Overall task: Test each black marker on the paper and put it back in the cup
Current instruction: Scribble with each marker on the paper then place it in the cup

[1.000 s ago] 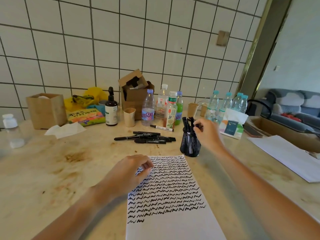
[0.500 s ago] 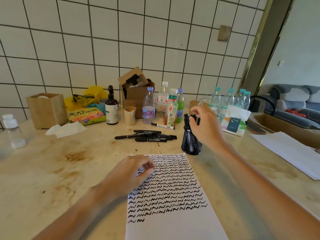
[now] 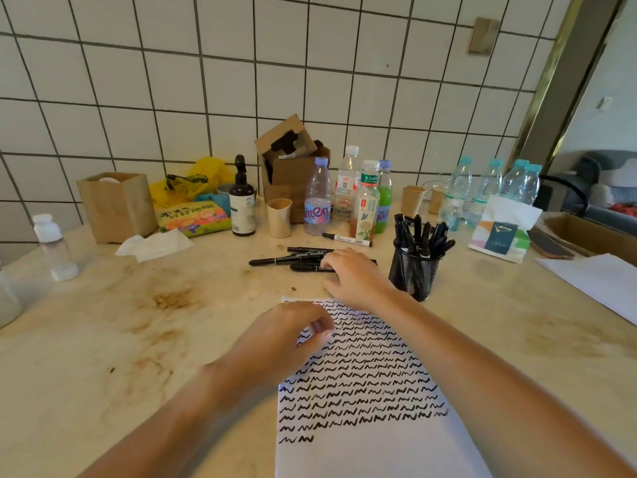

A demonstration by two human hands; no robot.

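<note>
A white paper covered with rows of black squiggles lies in front of me. My left hand rests on its upper left corner with fingers loosely curled and nothing visible in them. A black mesh cup stands beyond the paper's top right corner and holds several black markers. More black markers lie loose on the table left of the cup. My right hand lies over the right end of that pile, its fingertips touching the markers.
A white-barrelled marker lies behind the pile. Bottles, paper cups, a pump bottle and cardboard boxes line the tiled wall. A tissue pack and more paper lie to the right.
My right hand has left the top of the cup and moved left and down onto the loose markers. My left hand has stayed on the paper.
</note>
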